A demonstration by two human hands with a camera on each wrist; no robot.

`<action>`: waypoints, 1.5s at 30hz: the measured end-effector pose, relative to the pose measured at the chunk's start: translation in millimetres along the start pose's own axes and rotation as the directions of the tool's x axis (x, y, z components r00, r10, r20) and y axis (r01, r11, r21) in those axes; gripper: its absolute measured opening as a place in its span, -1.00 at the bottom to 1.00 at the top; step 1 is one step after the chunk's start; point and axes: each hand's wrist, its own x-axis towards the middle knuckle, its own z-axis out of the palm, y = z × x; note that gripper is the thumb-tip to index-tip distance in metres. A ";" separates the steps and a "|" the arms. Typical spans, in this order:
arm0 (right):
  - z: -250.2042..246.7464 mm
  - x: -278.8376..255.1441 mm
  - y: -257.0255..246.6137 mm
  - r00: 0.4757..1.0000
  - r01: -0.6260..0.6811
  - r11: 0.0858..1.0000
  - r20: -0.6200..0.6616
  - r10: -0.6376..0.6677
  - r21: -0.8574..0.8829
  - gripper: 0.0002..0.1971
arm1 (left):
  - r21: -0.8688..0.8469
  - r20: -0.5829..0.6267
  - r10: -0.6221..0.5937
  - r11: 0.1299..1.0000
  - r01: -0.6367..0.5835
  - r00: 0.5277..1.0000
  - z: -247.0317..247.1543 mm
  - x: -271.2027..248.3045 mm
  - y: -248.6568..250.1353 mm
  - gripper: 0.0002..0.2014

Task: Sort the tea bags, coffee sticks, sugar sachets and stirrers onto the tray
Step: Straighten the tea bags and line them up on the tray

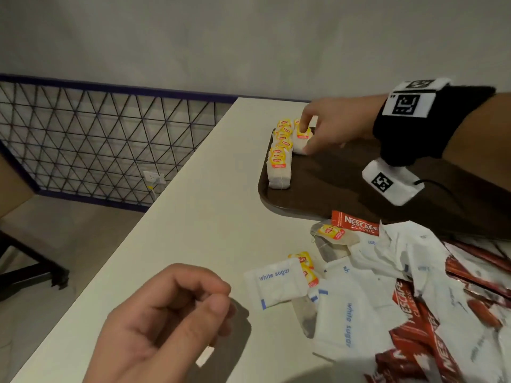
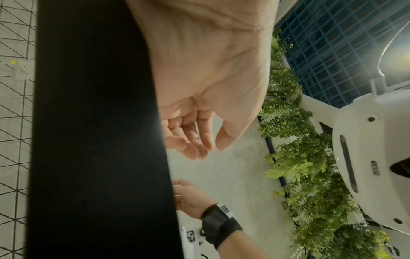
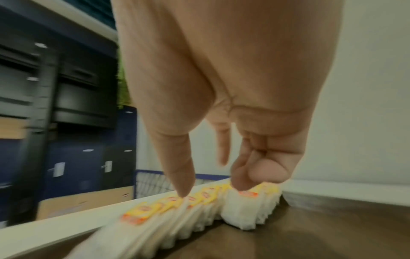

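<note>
Tea bags on tray: a row of tea bags [image 1: 279, 158] is standing along the left edge of the brown tray [image 1: 318, 183], yellow tags up, packed bag against bag. A second short stack [image 1: 301, 142] is sitting just beside it, twd the far corner.

Right hand: the right hand [image 1: 331, 128] is reaching over the tray w/ fingers pointing down onto the second stack; the wrist view is showing the thumb tip [image 3: 182, 191] touching the first row's tags and the other fingertips [image 3: 241, 185] pressing the top of the stack. Looks like it's seating or squaring a bag, not carrying one off. Pinching or just pressing: can't tell, pic is blurry.

Left hand: the left hand [image 1: 166, 322] is hovering above the near bench [image 1: 193, 217], fingers curled loosely twd the thumb, gripping nothing I can see.

Still loose on bench: mixed pile [image 1: 401, 286] just near side of the tray. A few tea bags [image 1: 330, 233] are still lying in it, plus white sugar sachets [image 1: 279, 283] and red coffee sticks [image 1: 355, 221], one stick touching the tray's near rim.

Stirrers: can't spot any for sure.

Progress: tea bags mostly done, approx. Sugar and coffee not yet started, since nothing but tea is sitting on the tray. Early-to-mid stage, I'd judge.

Left to do: remaining tea bags, then all sachets, sticks, stirrers.
</note>
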 end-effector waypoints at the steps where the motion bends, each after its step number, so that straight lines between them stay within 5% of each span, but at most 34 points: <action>1: -3.1 -18.0 -6.3 0.991 0.103 0.993 0.094 -0.098 -0.055 -0.69 | -0.006 -0.011 -0.005 1.000 0.005 1.000 -2.3 2.1 1.3 -0.36; 4: -1.1 -73.0 -27.1 0.841 0.292 0.950 0.503 -0.200 -0.109 -0.77 | -0.018 0.006 -0.033 0.999 0.033 0.999 -4.2 0.8 1.7 -0.61; 6: 4.9 -97.7 -37.5 0.783 0.354 0.914 0.598 -0.173 -0.198 -0.71 | -0.054 0.054 -0.043 0.997 0.046 0.998 -3.1 -1.1 5.4 -0.75; 10: 19.8 -120.2 -44.6 0.835 0.400 0.849 0.519 -0.183 -0.345 -0.66 | -0.004 0.077 -0.049 0.999 0.050 0.996 -1.9 -6.7 11.2 -0.93; 13: 31.0 -126.6 -46.1 0.883 0.381 0.810 0.436 -0.175 -0.445 -0.61 | 0.090 0.049 -0.025 0.996 0.020 0.999 0.0 -9.6 9.3 -0.82; 18: 48.1 -131.8 -49.6 0.920 0.327 0.820 0.357 -0.162 -0.470 -0.82 | 0.122 0.090 -0.010 0.993 -0.001 0.996 3.8 -10.8 13.0 -0.83; 35: 35.0 -163.9 -68.7 0.924 0.380 0.740 0.260 -0.279 -0.556 -0.88 | 0.166 0.075 -0.040 0.986 0.027 0.996 9.0 -12.5 22.1 -0.87; 45: 49.2 -161.6 -71.0 0.951 0.308 0.729 0.200 -0.235 -0.611 -0.83 | 0.172 0.042 -0.070 0.983 0.062 0.997 12.3 -12.4 25.6 -0.87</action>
